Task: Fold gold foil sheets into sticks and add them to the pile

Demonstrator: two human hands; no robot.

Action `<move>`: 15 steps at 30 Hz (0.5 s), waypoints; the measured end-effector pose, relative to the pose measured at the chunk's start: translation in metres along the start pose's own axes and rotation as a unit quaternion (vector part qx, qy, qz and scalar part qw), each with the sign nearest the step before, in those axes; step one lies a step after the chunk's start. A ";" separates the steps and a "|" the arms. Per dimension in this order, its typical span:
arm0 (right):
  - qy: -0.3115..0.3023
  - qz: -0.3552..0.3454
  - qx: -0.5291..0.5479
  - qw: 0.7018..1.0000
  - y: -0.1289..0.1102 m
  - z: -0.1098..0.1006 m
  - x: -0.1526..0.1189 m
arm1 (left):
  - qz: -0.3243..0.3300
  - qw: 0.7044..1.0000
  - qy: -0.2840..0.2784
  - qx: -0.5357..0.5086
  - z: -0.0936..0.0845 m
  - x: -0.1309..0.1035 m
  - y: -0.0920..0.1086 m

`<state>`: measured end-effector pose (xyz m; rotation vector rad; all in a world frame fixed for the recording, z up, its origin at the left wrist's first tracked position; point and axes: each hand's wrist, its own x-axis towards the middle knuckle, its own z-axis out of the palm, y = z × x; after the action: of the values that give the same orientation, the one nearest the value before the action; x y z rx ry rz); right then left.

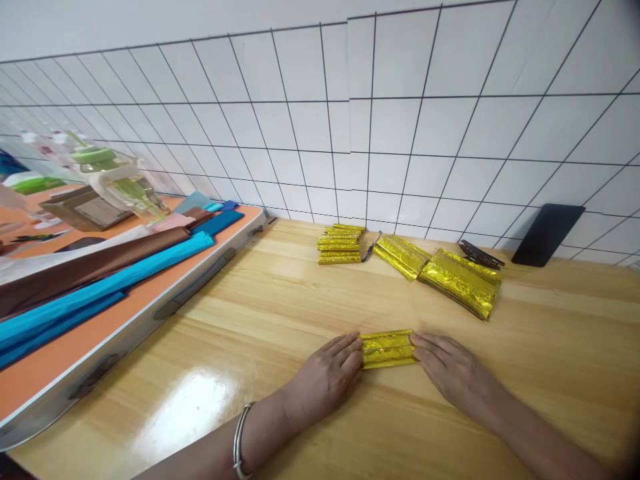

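A shiny gold foil piece with lengthwise folds (388, 349) lies on the wooden table (250, 300). My left hand (334, 368), with a silver bangle (241, 440) on its wrist, presses on the foil's left end with its fingers together. At the right end, my right hand (450, 367) holds the foil with closed fingers. Behind it lie a stack of narrow folded gold strips (340, 245), a small gold foil pile (401, 255) and a thicker gold foil stack (463, 281).
A black clip-like object (480, 255) and a dark phone-like slab (547, 235) are by the tiled wall (320, 127). A thin pen-like item (371, 247) lies near the strips. On the left, an orange-topped surface (150, 293) holds coloured sheets, a box (90, 208) and a bottle (120, 175).
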<state>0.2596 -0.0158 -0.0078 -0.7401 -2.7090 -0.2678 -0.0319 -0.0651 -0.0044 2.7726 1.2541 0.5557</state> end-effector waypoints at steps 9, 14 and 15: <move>-0.018 0.013 0.052 0.998 -0.002 -0.003 0.002 | 0.027 0.999 -0.044 0.017 -0.003 -0.002 -0.006; -0.017 0.034 0.092 0.995 -0.003 -0.004 0.006 | 0.028 0.998 -0.046 0.023 -0.004 -0.002 -0.005; -0.014 0.036 0.098 0.994 -0.003 -0.003 0.006 | 0.027 0.998 -0.048 0.022 -0.003 -0.003 -0.005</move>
<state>0.2543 -0.0169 -0.0030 -0.7853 -2.6791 0.0264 -0.0385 -0.0639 -0.0030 2.8393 1.1880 0.3989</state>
